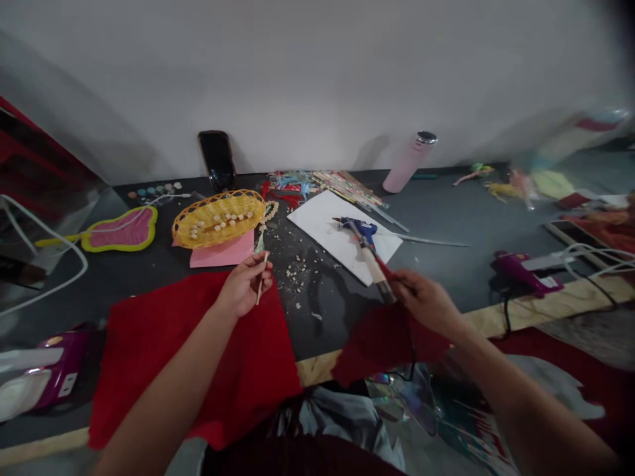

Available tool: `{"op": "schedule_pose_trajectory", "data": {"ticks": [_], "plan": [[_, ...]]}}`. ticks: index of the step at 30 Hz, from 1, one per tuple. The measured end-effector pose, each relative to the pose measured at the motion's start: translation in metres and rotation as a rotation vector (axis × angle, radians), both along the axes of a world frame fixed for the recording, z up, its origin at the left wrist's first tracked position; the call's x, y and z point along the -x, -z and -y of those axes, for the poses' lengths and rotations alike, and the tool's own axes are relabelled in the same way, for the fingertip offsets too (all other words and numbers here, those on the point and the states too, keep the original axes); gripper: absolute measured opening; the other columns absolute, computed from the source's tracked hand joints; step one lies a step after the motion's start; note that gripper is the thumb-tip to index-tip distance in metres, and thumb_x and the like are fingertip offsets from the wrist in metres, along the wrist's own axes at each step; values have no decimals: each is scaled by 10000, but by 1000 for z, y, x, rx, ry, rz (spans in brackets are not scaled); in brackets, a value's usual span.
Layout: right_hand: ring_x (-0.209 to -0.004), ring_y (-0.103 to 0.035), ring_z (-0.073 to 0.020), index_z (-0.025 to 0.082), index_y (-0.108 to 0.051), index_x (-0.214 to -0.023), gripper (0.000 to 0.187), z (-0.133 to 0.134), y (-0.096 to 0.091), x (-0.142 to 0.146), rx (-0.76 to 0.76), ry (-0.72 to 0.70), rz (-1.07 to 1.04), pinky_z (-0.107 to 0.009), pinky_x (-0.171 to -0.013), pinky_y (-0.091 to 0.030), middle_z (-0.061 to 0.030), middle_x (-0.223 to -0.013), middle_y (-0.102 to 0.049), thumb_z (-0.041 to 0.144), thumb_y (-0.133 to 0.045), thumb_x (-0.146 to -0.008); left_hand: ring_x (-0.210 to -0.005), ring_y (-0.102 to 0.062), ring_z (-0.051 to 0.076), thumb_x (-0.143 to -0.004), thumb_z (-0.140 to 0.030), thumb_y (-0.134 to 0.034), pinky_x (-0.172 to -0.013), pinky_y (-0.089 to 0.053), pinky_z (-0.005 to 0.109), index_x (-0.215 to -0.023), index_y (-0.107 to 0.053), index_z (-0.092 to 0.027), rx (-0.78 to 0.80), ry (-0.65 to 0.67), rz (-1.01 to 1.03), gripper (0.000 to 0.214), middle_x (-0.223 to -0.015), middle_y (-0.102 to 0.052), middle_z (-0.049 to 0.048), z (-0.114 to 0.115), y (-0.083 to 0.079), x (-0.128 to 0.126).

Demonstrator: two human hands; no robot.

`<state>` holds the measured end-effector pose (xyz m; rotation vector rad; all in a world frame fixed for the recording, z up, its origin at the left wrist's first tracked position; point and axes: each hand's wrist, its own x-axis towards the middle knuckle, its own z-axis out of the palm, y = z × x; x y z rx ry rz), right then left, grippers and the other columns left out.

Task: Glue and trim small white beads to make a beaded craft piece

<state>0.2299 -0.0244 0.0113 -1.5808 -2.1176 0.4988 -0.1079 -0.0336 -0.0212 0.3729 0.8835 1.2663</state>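
Between the thumb and fingers of my left hand [247, 285] is a short, thin pale stick [261, 281], upright and slightly tilted. Beneath that hand a red cloth [198, 344] lies over the table edge. My right hand [424, 301] is closed on a long tool with a pale middle and dark ends [373, 266]; motion blur hides its exact kind. Dark red cloth [377, 340] hangs under the same hand, and I cannot tell if the fingers grip it too. Beyond the tool's tip, a blue glue gun [366, 229] rests on a white board [322, 221].
A yellow woven basket [218, 237] with small pale pieces stands on pink paper [223, 254]. Crumbs [296, 272] are scattered mid-table. A phone [217, 160] and pink bottle [409, 163] stand by the wall. Purple devices [530, 272] with cables sit at both sides.
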Motion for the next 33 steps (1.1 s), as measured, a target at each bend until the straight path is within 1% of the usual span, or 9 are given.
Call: {"op": "schedule_pose_trajectory", "data": {"ticks": [5,11,15,19,22,25,27,30,33], "plan": [[-585,-582,-153,216,-549,-821,135,17,11,13,33,-202,-1,-246,-530,-434,-18,-699,-632,235,-416,-815,-481,-443,26,-726,-103,-618,-402,-332,121,-985,-564,-160,37,73,-20,270,-733,-555,10,11,-5,-3],[-518,-569,-147,222,-530,-782,116,24,1,66,-51,-233,-18,-234,-478,-398,-3,-637,-609,197,-418,-795,-393,-291,-13,-749,-315,-637,-333,-156,128,-992,-567,-157,24,324,-248,298,-879,-595,49,40,-15,-41],[-531,-578,-151,214,-545,-836,94,26,9,98,-112,-267,-1,-237,-491,-397,-8,-652,-617,221,-453,-818,-362,-262,1,-692,-382,-676,-334,-138,134,-949,-581,-155,2,247,-375,356,-599,-507,-39,46,-27,-58],[-776,-624,-175,228,-559,-1007,183,13,19,96,-102,-470,-18,-258,-655,-453,-46,-891,-655,295,-449,-877,-354,-255,3,-586,-344,-753,-338,-173,135,-934,-572,-153,11,151,-360,436,-534,-484,-68,44,-40,-50],[-918,-595,-206,234,-549,-1090,247,-18,26,68,-132,-294,30,-314,-775,-453,-71,-1018,-631,303,-427,-886,-372,-272,-9,-618,-293,-738,-343,-177,126,-950,-567,-149,32,155,-401,400,-688,-614,-1,45,-42,-35],[-1005,-546,-281,162,-530,-1128,355,-54,33,33,-237,5,158,-391,-831,-426,-137,-1077,-593,338,-517,-820,-369,-261,-15,-657,-283,-711,-340,-177,117,-987,-570,-154,49,163,-388,382,-730,-640,16,46,-35,-20],[-954,-561,-290,128,-508,-1149,436,-70,38,18,-227,143,210,-398,-803,-432,-153,-1060,-589,371,-545,-790,-367,-248,-20,-672,-271,-701,-341,-181,110,-1012,-568,-160,52,136,-370,382,-726,-637,9,47,-28,-14],[-788,-598,-225,151,-475,-1175,490,-80,46,10,-146,172,192,-334,-702,-453,-117,-1019,-605,423,-555,-776,-367,-243,-25,-683,-263,-695,-342,-184,100,-1031,-563,-166,51,107,-353,385,-719,-632,1,48,-21,-11],[-728,-600,-189,178,-503,-1115,411,-80,52,12,-172,168,205,-302,-676,-443,-91,-1012,-615,413,-560,-783,-366,-253,-25,-681,-264,-699,-341,-188,95,-1021,-568,-166,50,110,-351,378,-708,-633,2,47,-21,-9]]}}
